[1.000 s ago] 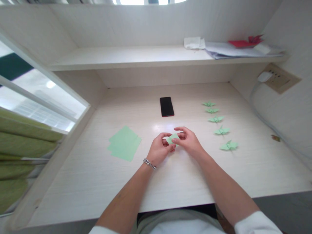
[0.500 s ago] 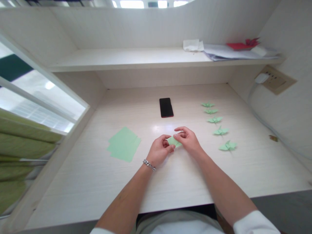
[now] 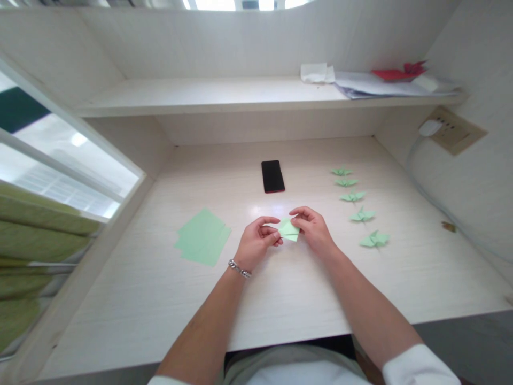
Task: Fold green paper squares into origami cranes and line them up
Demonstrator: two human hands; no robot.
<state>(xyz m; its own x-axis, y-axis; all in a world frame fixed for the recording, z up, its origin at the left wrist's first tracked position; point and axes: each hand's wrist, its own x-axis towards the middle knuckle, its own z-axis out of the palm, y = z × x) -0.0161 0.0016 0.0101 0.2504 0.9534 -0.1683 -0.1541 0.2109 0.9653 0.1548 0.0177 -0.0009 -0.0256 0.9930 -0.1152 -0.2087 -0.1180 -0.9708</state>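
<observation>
A small piece of folded green paper (image 3: pixel 289 230) is pinched between my two hands, just above the middle of the desk. My left hand (image 3: pixel 258 241), with a silver chain bracelet at the wrist, grips its left edge between thumb and fingers. On the opposite side my right hand (image 3: pixel 313 230) holds its upper right corner. Part of the paper's edge is covered by my fingertips. To the right stands a column of several green paper cranes (image 3: pixel 374 240). Flat sheets of green paper (image 3: pixel 205 238) lie overlapping to the left of my hands.
Beyond my hands a black phone (image 3: pixel 273 176) lies on the desk (image 3: pixel 160 315). A shelf (image 3: pixel 200 96) above carries papers (image 3: pixel 372 85) and a red folded paper piece (image 3: pixel 414 68). A white charger (image 3: pixel 430 128) is in the wall socket, its cable running down the right side.
The folded paper has turned and now shows more of its face. My left hand has shifted slightly left, and my right hand has moved slightly right.
</observation>
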